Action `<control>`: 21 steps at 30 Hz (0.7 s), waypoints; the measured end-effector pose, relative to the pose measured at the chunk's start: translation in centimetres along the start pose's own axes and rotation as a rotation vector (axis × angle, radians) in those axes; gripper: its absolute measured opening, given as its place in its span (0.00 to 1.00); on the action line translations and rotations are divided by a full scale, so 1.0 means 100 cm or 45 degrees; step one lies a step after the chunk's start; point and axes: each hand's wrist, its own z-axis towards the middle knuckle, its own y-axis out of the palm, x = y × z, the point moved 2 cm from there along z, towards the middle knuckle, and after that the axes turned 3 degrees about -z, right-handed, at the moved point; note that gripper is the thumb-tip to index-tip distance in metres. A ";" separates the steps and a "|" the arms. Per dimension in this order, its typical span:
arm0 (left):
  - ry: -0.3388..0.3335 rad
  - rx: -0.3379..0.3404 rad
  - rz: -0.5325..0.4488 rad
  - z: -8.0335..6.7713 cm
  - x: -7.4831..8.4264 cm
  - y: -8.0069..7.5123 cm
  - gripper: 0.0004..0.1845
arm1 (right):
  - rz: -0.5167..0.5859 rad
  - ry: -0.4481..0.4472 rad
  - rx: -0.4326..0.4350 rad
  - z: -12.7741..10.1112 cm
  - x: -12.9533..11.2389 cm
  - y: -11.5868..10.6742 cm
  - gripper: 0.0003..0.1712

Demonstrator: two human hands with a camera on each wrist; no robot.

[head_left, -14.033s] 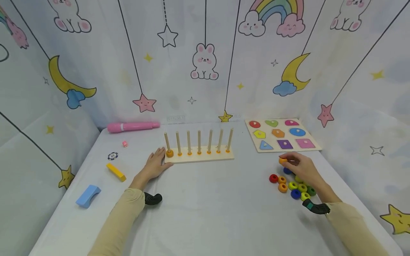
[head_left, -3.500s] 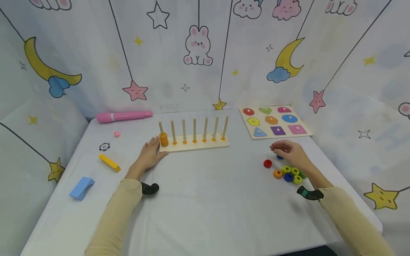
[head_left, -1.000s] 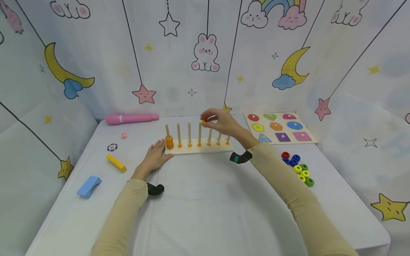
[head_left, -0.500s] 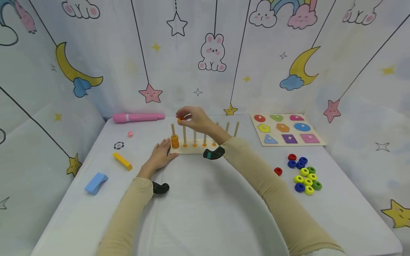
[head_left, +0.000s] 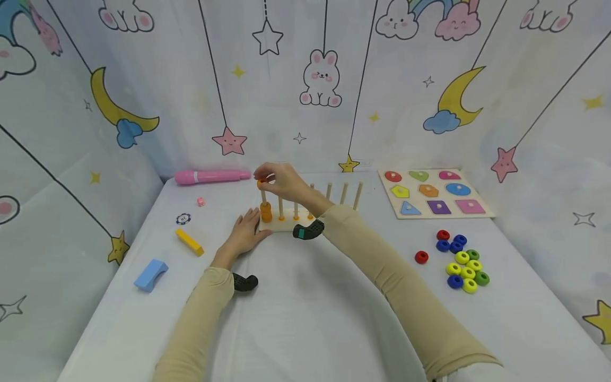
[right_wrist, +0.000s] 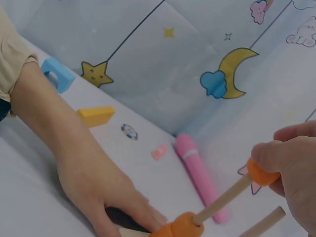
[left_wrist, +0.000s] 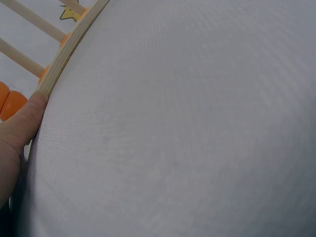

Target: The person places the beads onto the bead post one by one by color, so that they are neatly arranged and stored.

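White table, cloth-covered, a few soft creases; pale curtain stands behind it and along both sides, printed with a bunny, moons, hanging stars and part of a rainbow. Far left by the back: pink stick lying flat, then coming toward me a small pink die-like piece, a dark-and-white disc, a yellow bar and a blue arch block, all apart. Back right, a shape puzzle lies flat, colored pieces in it. In front of that, loose rings bunch up in red, blue, yellow and green (one red sits off to the left). Seven-peg board is back center, pegs upright; orange rings stacked on the leftmost peg. My left hand lies at the board's left end, fingers relaxed, thumb against the front edge. My right hand pinches an orange ring between thumb and fingers at the top of that same peg; can't tell if the peg has entered its hole. Beige sleeves, black wrist mounts on both arms.
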 end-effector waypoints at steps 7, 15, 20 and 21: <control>0.010 0.009 0.000 -0.001 0.001 0.001 0.42 | -0.017 0.024 -0.086 0.003 -0.001 0.003 0.13; 0.025 0.001 0.000 -0.002 0.004 0.005 0.42 | 0.033 0.048 -0.045 -0.005 0.004 0.000 0.16; 0.013 -0.003 0.014 -0.001 0.002 0.001 0.42 | 0.196 0.068 0.009 -0.012 0.004 -0.014 0.17; 0.006 -0.008 0.018 -0.001 0.001 0.000 0.42 | 0.228 0.066 0.008 -0.014 0.006 -0.017 0.17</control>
